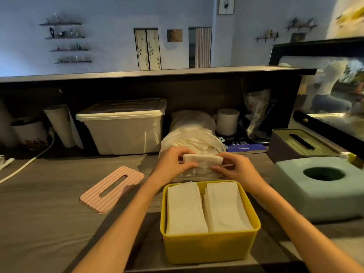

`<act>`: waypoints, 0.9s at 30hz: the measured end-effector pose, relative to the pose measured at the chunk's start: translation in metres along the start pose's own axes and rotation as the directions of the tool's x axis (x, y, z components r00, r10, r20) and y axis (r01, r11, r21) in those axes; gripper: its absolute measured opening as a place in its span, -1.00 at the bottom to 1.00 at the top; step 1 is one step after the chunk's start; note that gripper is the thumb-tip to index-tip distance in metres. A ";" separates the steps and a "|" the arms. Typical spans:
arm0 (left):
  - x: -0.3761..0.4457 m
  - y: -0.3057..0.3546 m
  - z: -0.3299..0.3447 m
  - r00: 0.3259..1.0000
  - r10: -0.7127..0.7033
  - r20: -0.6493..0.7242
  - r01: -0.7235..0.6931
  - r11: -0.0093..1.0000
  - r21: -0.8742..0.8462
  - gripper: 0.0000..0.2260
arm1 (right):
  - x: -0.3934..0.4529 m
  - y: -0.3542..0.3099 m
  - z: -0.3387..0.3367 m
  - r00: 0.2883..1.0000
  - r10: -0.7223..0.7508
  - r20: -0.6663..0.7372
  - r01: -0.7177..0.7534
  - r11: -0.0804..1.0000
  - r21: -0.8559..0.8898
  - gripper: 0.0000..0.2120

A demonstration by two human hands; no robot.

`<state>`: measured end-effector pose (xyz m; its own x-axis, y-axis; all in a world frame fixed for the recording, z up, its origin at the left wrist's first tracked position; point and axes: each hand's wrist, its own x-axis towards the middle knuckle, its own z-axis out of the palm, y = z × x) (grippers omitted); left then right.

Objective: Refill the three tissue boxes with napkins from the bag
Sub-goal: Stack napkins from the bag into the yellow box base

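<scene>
Both hands pinch one folded napkin stack (202, 160) at its ends, left hand (174, 161) and right hand (235, 168), just before the plastic bag (189, 139) at 12 o'clock. One open yellow box (208, 247) at 6 o'clock holds two napkin piles. One pink lid (111, 189) lies at 9 o'clock; two closed boxes, teal (323, 196) and dark (295, 146), sit at 3 o'clock.
</scene>
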<state>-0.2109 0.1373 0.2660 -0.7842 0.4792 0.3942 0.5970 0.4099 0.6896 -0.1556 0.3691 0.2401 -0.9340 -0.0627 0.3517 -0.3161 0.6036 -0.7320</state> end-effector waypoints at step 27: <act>-0.084 0.119 0.010 0.938 -0.270 0.216 0.222 0.950 0.221 -0.53 | -0.045 -0.094 -0.066 0.931 0.286 0.228 -0.215 0.932 -0.293 -0.68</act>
<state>-0.0722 0.1539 0.3090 -0.8608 0.5063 0.0528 0.4299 0.6675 0.6079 -0.0729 0.3674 0.3313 -0.9976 -0.0670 -0.0151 -0.0455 0.8085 -0.5867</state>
